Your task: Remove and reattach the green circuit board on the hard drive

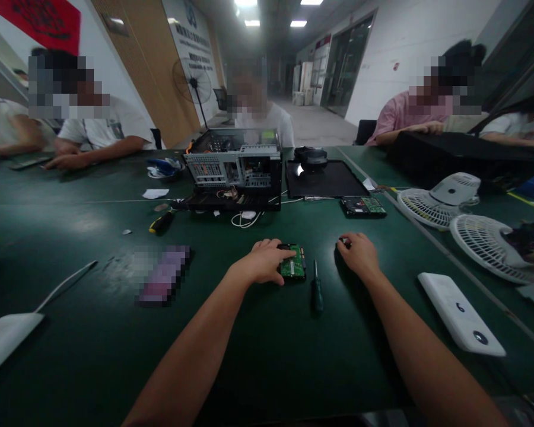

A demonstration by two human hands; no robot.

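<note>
A hard drive (299, 265) lies on the green table with its circuit board facing up. My left hand (267, 261) grips it from the left, index finger across the board and thumb by the near edge. Just right of the drive, a screwdriver (318, 295) with a dark green handle lies with its shaft pointing away from me. My right hand (358, 252) rests on the table farther right, its fingers curled in a pinch; whatever is between the fingertips is too small to make out.
An opened computer case (234, 169) stands ahead, beside a black panel (324, 178) and a second hard drive (364, 206). At left are a yellow-black screwdriver (161, 222) and a phone (165, 274). White fan parts (489, 243) and a white device (460, 314) lie right. Several people sit opposite.
</note>
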